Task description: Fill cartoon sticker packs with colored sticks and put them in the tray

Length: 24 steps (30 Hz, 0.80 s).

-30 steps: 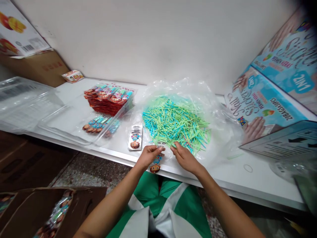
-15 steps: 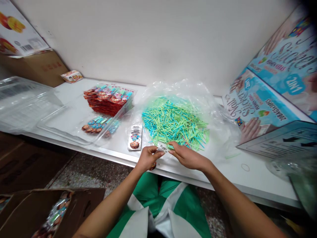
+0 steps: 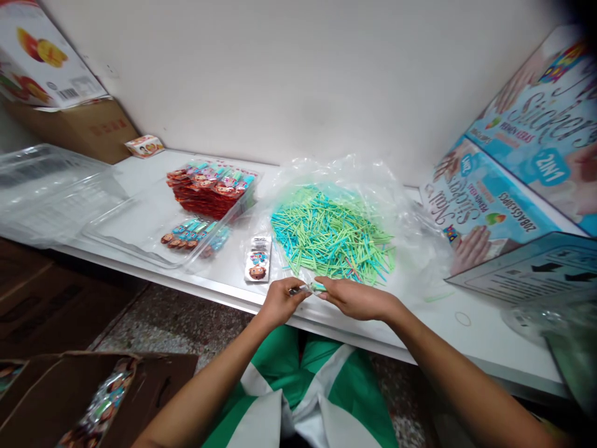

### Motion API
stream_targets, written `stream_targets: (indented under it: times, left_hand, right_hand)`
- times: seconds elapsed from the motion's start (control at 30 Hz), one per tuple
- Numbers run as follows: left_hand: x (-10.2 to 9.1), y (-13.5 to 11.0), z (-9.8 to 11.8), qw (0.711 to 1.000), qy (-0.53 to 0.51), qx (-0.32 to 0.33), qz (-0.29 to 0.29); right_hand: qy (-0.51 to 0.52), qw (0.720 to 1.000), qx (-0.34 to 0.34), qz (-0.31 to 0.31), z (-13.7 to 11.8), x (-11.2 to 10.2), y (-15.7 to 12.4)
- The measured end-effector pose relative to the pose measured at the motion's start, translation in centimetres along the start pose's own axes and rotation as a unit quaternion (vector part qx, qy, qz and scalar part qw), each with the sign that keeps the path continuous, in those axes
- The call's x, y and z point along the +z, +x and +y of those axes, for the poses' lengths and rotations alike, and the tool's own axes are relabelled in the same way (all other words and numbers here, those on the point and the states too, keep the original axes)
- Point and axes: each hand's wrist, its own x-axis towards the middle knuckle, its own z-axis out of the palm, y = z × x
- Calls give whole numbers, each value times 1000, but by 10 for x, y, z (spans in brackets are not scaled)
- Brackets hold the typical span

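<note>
Your left hand (image 3: pixel 278 303) pinches a small clear plastic sachet (image 3: pixel 298 290) over the white desk (image 3: pixel 433 325) edge, near the green-and-blue stick pile (image 3: pixel 331 236). Your right hand (image 3: pixel 359 300) fingers grip a short green stick (image 3: pixel 319 287) at its mouth. Judged step: insertion. Next, hold the mouth open.

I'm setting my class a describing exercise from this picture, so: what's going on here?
A person at a white table holds a small clear packet between both hands: the left hand pinches one end, the right hand the other, where a green stick shows. Just behind lies a pile of green and blue sticks on an open plastic bag. One printed packet lies beside it, and more packets are stacked in a clear tray to the left.
</note>
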Motion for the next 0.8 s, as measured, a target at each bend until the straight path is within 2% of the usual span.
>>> stream_targets:
  times: [0.2, 0.33, 0.43, 0.57, 0.7, 0.8]
  left_hand:
    - [4, -3, 1, 988, -133, -81, 3]
    - [5, -6, 5, 984, -152, -90, 11]
    - [3, -7, 7, 994, -98, -55, 10]
    - [-1, -8, 7, 999, 12, 32, -10]
    - [-3, -8, 8, 986, 116, 107, -53]
    - [-1, -9, 11, 975, 171, 117, -83]
  right_hand:
    - [80, 995, -20, 57, 3, -4, -6]
    - [87, 995, -34, 39, 4, 0, -6]
    - [64, 997, -39, 18, 4, 2, -4]
    - [4, 999, -30, -19, 1, 1, -2]
    - [-77, 995, 1, -61, -3, 2, 1]
    - [-96, 994, 11, -56, -4, 8, 7]
